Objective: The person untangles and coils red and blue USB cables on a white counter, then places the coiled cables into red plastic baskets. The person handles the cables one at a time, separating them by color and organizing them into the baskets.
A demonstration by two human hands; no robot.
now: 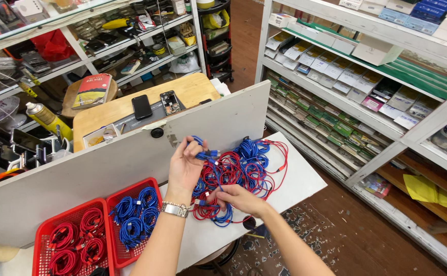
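Centre frame: my left hand [185, 166] pinches a blue cable [206, 153] lifted off the tangled red-and-blue pile [244, 171]; right hand [241, 199] pins the pile down (likely to steady it). Sorted coils fill red baskets [44, 236], lower left.

- Tangled pile of red and blue braided cloth cables [241, 171], matt.
- Red plastic mesh baskets [43, 240], slightly glossy.
- Shiny silver metal wristwatch [175, 209].
- White painted worktop [297, 179], smooth and matt.
- Pale wooden round-cornered table [192, 92], smooth.
- Black glass-fronted phone [141, 107], glossy.
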